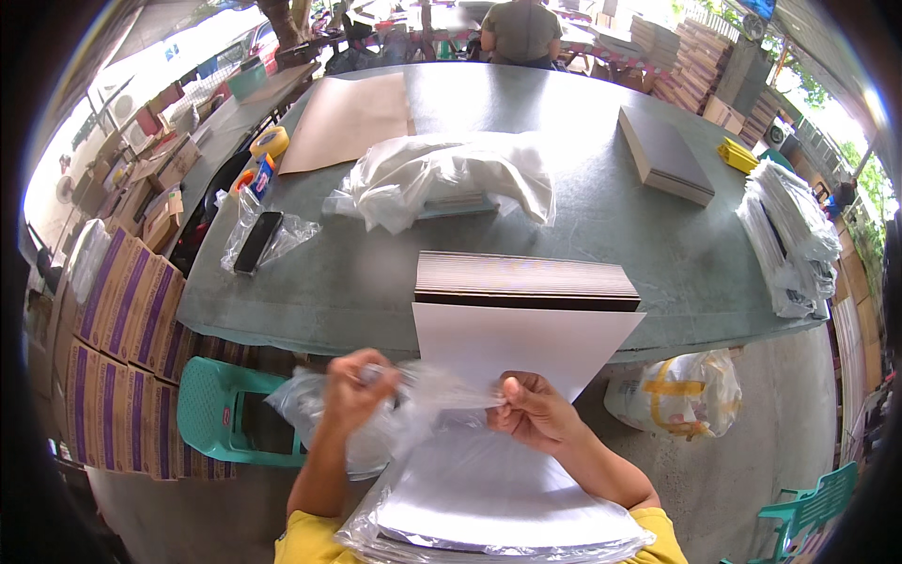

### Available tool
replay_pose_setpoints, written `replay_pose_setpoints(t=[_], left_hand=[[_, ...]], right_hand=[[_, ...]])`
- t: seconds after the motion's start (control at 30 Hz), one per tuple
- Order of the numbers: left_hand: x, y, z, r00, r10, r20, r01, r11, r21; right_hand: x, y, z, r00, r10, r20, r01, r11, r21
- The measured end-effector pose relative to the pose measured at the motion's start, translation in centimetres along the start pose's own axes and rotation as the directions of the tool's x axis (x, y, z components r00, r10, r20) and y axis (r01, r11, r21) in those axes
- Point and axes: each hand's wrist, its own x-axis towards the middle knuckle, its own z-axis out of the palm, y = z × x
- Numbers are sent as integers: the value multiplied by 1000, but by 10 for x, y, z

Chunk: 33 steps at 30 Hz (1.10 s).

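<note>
Clear plastic (442, 383) stretches between the 2 hands, its middle blurred. From my remote feed I see the left hand (355, 390) with fingers curled closed on 1 end, though blur hides the exact grip; the right hand (536, 411) pinches the other end between thumb and fingers. Just below the fingers I make out plastic-wrapped white sheets (498, 503) against a yellow shirt (310, 538). Just beyond the fingertips, a white board (521, 334) slopes down from a thick paper stack (526, 277) on the green table (366, 301). Farther ahead of the fingers I see a crumpled white bag (451, 174). Well left of it lies a phone (256, 242); well to the right of the fingers, a plastic bundle (789, 235) rests by the table's edge.
</note>
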Motion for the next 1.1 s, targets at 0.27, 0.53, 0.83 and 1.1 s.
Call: replay_pose_setpoints(t=[0.27,0.53,0.83,1.1], left_hand=[[-2,51,-39,763,467,-448,-374,883,283],[-26,58,30,848,120,516,-22,981,-192],[-13,34,41,988,26,-150,-97,868,-487],[-15,10,16,954,221,201,-132,916,-379]], right_hand=[[-7,-1,-3,989,-145,-6,139,956,-258],[-28,-33,54,713,-581,392,502,33,-864],[-19,-24,31,966,-20,257,217,603,-768],[-31,-57,10,864,-280,419,274,959,77]])
